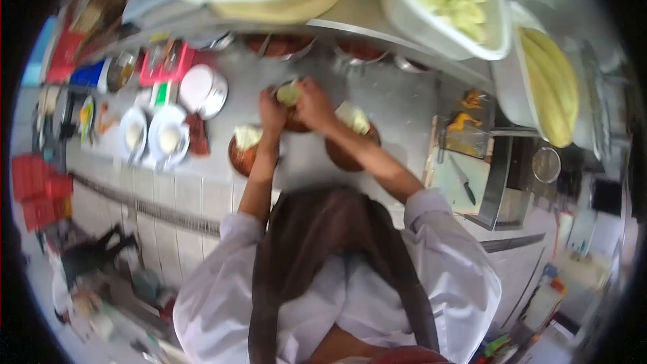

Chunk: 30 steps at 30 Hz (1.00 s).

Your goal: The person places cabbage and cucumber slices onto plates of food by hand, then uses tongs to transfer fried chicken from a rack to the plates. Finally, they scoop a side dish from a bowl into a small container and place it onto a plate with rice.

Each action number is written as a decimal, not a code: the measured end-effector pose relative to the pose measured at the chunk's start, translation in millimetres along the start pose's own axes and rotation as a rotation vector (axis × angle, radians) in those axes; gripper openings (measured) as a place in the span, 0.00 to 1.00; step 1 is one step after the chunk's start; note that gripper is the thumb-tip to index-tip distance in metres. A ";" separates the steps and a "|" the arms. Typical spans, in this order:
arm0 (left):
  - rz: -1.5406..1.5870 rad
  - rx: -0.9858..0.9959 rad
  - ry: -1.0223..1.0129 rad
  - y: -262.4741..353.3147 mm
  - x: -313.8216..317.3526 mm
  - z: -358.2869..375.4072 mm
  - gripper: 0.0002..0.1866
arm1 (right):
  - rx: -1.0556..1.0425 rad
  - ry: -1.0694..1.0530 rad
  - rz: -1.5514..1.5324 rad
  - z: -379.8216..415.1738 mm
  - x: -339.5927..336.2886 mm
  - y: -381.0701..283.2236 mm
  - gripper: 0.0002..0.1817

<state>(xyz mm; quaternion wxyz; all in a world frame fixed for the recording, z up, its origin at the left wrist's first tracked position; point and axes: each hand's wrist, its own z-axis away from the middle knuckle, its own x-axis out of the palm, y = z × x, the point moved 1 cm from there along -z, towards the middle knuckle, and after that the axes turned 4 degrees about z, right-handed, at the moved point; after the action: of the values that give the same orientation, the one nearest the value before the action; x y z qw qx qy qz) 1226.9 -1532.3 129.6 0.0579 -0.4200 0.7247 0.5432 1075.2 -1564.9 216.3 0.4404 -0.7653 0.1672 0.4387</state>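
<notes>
- Pinching pale-green veg piece (288, 94) btwn curled L hand (272, 109) & R hand (313, 104).
- Lies approx 1 o'clock of L hand, 10 of R hand, touching both; can't tell long axis.
- Sits 12 o'clock of brown dish (295, 123).

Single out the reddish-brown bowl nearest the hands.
The middle bowl: the left hand and right hand hold a pale green piece over it. The left bowl and right bowl sit nearer the apron.

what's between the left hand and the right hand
In the head view, a pale green piece shows between the left hand and the right hand; its exact kind is unclear.
</notes>
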 end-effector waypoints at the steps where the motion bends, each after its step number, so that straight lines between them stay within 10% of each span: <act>1: 0.093 -0.096 0.035 21.7 -14.6 -1.7 0.19 | -0.103 0.126 -0.095 12.1 -36.0 -22.4 0.19; 8: 0.275 0.065 0.082 163.9 -95.8 -20.4 0.16 | -0.359 0.721 0.124 33.9 -324.3 -103.7 0.09; 11: 0.445 0.529 0.112 286.9 -128.6 -59.9 0.13 | -0.127 0.527 0.319 5.6 -392.4 -96.9 0.13; 17: -0.115 0.787 -0.208 425.8 -126.8 -168.1 0.11 | 0.009 -0.057 0.286 -57.7 -388.9 -47.3 0.21; 26: -0.408 0.626 -0.596 426.3 -79.5 -227.3 0.09 | -0.038 -0.072 0.186 -70.5 -400.3 -25.7 0.09; 30: -0.218 0.661 -0.403 420.7 -96.3 -224.4 0.11 | -0.056 -0.075 0.239 -75.1 -388.6 -20.8 0.09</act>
<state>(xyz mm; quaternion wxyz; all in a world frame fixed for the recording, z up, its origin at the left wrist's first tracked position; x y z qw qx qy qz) 1089.6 -1643.4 582.8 0.3881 -0.3381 0.7858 0.3428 910.6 -1665.7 562.5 0.3692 -0.7352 0.2282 0.5207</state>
